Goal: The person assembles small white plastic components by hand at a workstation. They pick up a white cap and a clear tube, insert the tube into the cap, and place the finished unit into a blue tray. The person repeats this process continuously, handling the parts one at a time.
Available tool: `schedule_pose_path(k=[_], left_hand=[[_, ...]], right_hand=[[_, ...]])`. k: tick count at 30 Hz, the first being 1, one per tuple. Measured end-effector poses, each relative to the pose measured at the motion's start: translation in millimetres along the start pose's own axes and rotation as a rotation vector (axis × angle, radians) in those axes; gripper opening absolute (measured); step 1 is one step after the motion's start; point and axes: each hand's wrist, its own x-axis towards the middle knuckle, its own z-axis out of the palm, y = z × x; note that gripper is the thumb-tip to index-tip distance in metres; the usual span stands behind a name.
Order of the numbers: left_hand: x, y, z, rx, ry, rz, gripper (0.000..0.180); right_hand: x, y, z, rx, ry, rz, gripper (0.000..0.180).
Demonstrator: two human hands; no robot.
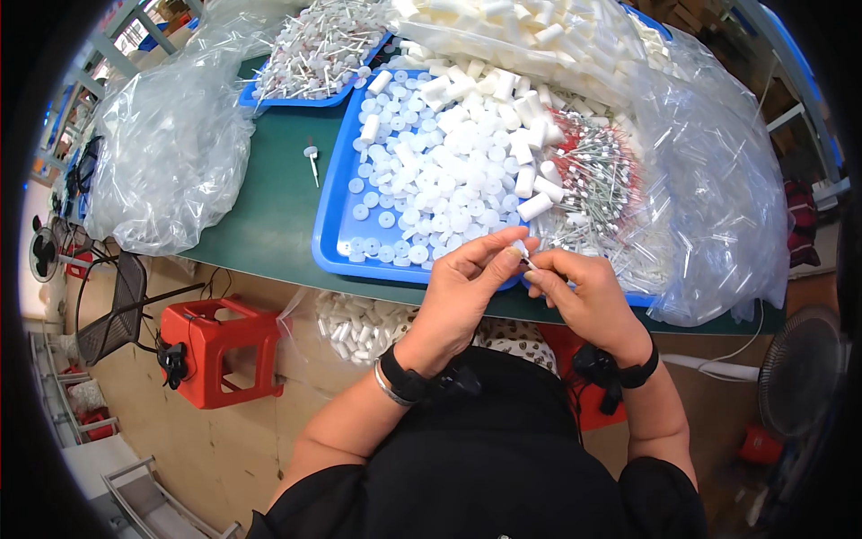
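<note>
Left hand [469, 274] and right hand [584, 289] pinch a small white piece [522, 249] at centre frame, apparently part-assembled, with seemingly finished white stemmed pieces [314, 54] heaped upper left and round translucent discs [417, 254] left loose.

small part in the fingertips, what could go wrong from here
The small part held in the fingertips of the left hand and right hand could slip and drop among the loose white discs. White cylinders lie against those discs, so the two kinds might get mixed up.
</note>
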Motion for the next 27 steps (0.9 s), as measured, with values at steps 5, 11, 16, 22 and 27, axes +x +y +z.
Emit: schedule_pose_path(k=[5, 11, 16, 22, 27], left_hand=[[0, 5, -9, 0.123, 0.007, 0.052, 0.033], [38, 95, -90, 0.420, 0.520, 0.555, 0.031], [70, 124, -211, 0.505, 0.674, 0.311, 0.046], [72, 119, -200, 0.550, 0.702, 0.228, 0.064], [57, 86, -127, 1.102, 0.384, 0.453, 0.035]], right_hand=[[5, 2, 0, 0.053, -0.001, -0.024, 0.017], [26, 37, -37, -0.664, 0.365, -0.205, 0.013], [36, 46, -39, -0.853, 0.333, -0.266, 0.007], [35, 45, -43, -0.917, 0.262, -0.273, 0.009], [35, 42, -47, -0.883, 0.219, -0.171, 0.006]])
